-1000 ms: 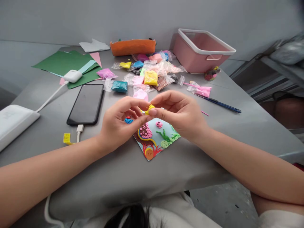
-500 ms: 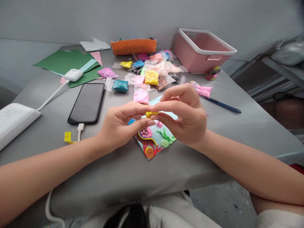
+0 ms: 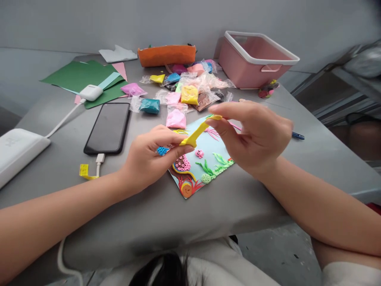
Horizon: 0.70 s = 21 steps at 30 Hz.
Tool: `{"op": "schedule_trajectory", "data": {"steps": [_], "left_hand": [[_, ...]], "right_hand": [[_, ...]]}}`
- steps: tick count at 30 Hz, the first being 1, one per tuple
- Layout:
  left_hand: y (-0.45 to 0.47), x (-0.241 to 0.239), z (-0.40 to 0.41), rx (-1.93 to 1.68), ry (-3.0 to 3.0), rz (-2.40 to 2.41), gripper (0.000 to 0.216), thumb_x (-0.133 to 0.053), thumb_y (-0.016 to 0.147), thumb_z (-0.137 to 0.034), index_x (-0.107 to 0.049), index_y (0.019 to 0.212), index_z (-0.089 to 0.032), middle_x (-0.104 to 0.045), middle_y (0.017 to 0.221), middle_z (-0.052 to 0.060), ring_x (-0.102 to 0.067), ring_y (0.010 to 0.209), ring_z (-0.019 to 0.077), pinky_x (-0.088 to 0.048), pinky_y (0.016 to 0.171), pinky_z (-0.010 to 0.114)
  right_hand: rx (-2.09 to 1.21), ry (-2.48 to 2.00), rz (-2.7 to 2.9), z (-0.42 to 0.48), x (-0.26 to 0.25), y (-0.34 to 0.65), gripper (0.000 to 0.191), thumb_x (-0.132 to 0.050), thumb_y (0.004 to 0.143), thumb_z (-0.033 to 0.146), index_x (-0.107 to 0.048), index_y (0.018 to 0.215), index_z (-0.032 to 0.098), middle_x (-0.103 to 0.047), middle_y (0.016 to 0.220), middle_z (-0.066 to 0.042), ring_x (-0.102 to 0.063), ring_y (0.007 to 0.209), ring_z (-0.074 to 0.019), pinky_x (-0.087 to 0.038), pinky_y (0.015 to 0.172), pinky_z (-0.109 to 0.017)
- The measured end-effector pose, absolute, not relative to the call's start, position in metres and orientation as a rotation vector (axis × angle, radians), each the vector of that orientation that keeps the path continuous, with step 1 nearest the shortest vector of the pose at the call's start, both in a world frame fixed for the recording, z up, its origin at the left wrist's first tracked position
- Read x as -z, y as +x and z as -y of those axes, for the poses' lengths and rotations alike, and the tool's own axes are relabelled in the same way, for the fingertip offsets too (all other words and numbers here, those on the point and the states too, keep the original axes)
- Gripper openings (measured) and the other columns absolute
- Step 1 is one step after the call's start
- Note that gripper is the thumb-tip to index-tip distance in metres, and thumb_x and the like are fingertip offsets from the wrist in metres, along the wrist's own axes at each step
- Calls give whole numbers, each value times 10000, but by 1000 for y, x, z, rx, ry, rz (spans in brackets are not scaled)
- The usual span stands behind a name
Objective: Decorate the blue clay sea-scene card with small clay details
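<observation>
A strip of yellow modelling clay [image 3: 199, 132] is stretched between my two hands above the table. My left hand [image 3: 154, 157] pinches its thicker lower end between thumb and forefinger. The thin upper end is pinched by my right hand [image 3: 250, 137], higher up and to the right. Below them lies a light blue picture card [image 3: 190, 182] decorated with clay shapes: green seaweed [image 3: 208, 170], a small pink creature [image 3: 199, 153], an orange spiral [image 3: 187, 190] and blue and brown pieces. My hands cover part of the card's sides.
Behind the card are several bagged clay packets [image 3: 189, 94]. A pink basket [image 3: 253, 67] and an orange pouch [image 3: 166, 55] stand at the back. On the left lie a phone [image 3: 107, 128], green paper [image 3: 71, 77] and a white power bank [image 3: 22, 155] with a cable. A pen [image 3: 298, 136] lies at right.
My right hand has moved up and right, drawing the yellow clay out from a small lump into a long strip. My left hand stays nearly in place, and more of the card shows.
</observation>
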<state>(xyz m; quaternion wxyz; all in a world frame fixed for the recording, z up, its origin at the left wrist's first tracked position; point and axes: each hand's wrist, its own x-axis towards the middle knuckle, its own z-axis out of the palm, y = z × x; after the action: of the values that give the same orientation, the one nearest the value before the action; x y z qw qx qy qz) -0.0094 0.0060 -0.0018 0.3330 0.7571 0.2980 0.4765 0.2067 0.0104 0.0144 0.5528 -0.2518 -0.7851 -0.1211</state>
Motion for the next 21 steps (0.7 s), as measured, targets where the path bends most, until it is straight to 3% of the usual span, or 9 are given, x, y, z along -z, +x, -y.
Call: {"op": "schedule_trajectory", "data": {"steps": [3, 5, 7, 10, 14, 21], "left_hand": [[-9, 7, -8, -1237, 1830, -730, 326, -920, 740, -270, -843, 1057, -281, -793, 983, 45, -661, 877, 198, -542, 763, 320], [-10, 8, -9, -1198, 1788, -673, 406, -945, 707, -344, -835, 1092, -276, -781, 1019, 61, -659, 900, 214, -547, 756, 326], [-11, 6, -10, -1159, 1803, -669, 293, -896, 771, -377, -844, 1033, -255, -776, 945, 60, -652, 833, 199, -534, 725, 319], [-12, 2, -11, -1106, 1870, -781, 136, -845, 826, -350, -841, 881, -226, -746, 786, 38, -626, 700, 163, -497, 654, 299], [-11, -3, -9, -1103, 1942, -840, 181, -847, 818, -378, -805, 725, -228, -711, 666, 19, -603, 648, 159, -481, 615, 296], [-7, -4, -5, -1091, 1970, -805, 142, -817, 822, -300, -774, 694, -258, -737, 678, 13, -603, 664, 181, -488, 610, 331]], "right_hand": [[297, -587, 1869, -10, -13, 205, 317, -709, 969, 251, -654, 1280, 283, -764, 992, -12, -745, 829, -160, -651, 780, -301], [303, -576, 1945, -8, -11, 201, 286, -732, 953, 253, -673, 1232, 233, -760, 1015, -44, -749, 894, -167, -652, 824, -297], [286, -548, 2009, -5, -8, 197, 183, -719, 955, 201, -697, 1136, 207, -764, 1002, -54, -753, 922, -158, -644, 826, -266], [246, -528, 2022, -2, -3, 192, 96, -682, 961, 141, -711, 1016, 214, -755, 871, -19, -740, 806, -124, -612, 724, -217], [185, -611, 2032, 3, -3, 190, 150, -624, 961, 91, -692, 956, 225, -733, 798, 10, -684, 683, -98, -567, 632, -202], [-73, -782, 1941, -2, -14, 196, 175, -624, 993, 209, -685, 830, 231, -748, 760, 12, -682, 660, -115, -570, 621, -245]]}}
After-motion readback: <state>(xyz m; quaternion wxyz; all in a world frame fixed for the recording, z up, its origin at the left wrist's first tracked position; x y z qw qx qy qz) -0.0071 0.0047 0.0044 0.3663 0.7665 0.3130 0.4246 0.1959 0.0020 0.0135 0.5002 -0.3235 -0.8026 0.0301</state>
